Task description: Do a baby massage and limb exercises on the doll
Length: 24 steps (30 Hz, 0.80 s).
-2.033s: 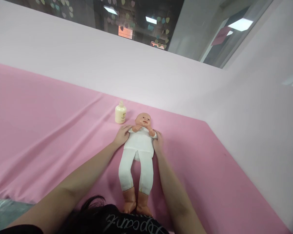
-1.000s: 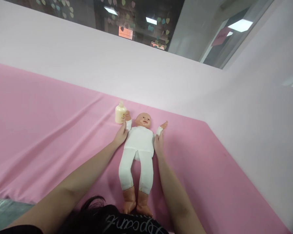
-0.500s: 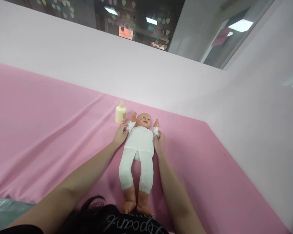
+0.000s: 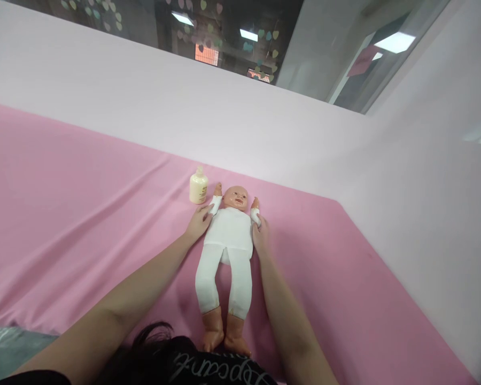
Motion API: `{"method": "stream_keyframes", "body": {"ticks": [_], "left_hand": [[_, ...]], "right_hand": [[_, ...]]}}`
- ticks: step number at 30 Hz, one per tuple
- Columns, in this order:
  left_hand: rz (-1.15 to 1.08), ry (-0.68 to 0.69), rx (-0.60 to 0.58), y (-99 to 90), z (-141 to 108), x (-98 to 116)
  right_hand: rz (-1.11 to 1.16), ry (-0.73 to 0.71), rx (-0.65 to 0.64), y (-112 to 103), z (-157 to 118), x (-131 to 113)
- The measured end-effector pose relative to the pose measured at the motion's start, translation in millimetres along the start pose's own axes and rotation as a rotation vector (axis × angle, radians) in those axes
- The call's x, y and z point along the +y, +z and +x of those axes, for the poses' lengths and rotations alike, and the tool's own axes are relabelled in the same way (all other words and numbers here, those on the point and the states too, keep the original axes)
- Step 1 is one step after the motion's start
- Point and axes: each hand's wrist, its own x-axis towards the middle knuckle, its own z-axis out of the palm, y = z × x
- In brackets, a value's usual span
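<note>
A baby doll (image 4: 229, 230) with a white cloth body and brown feet lies face up, its head away from me and both arms raised. My left hand (image 4: 199, 221) is closed around the doll's white upper arm on the left. On the other side my right hand (image 4: 261, 233) has its fingers closed on the doll's right-side arm, near the shoulder. A cream pump bottle (image 4: 198, 188) stands upright beside the doll's raised left-side hand, just beyond my left hand.
The pink sheet (image 4: 104, 214) under the doll has long creases on the left. Behind it rises a white wall (image 4: 144, 96) with a window (image 4: 232, 37) bearing heart stickers. Grey-green floor (image 4: 12, 347) shows at the lower left.
The doll's left-side arm has straightened slightly, its hand shifting a little up and left. Its other arm has barely moved, and the bottle stands in the same place.
</note>
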Motion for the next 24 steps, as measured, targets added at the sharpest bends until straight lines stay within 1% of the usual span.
{"method": "stream_keyframes", "body": {"ticks": [3,8,12,15,20,24], "left_hand": [[0.098,-0.012,-0.048,0.1,1,0],[0.296,-0.058,-0.081,-1.9,5,1],[0.325,-0.078,-0.087,-4.0,7,1],[0.216,-0.096,-0.085,-5.5,8,-3],[-0.158,-0.121,-0.068,-6.5,7,-12],[-0.391,-0.158,-0.088,-5.8,10,-12]], "right_hand": [[-0.044,0.056,-0.03,0,0,-1],[-0.098,0.119,-0.042,-1,1,0],[-0.069,0.13,-0.057,-3,2,5],[0.026,0.141,-0.044,-2,5,11],[0.383,0.169,0.005,2,11,19],[0.514,0.17,0.026,5,16,22]]}}
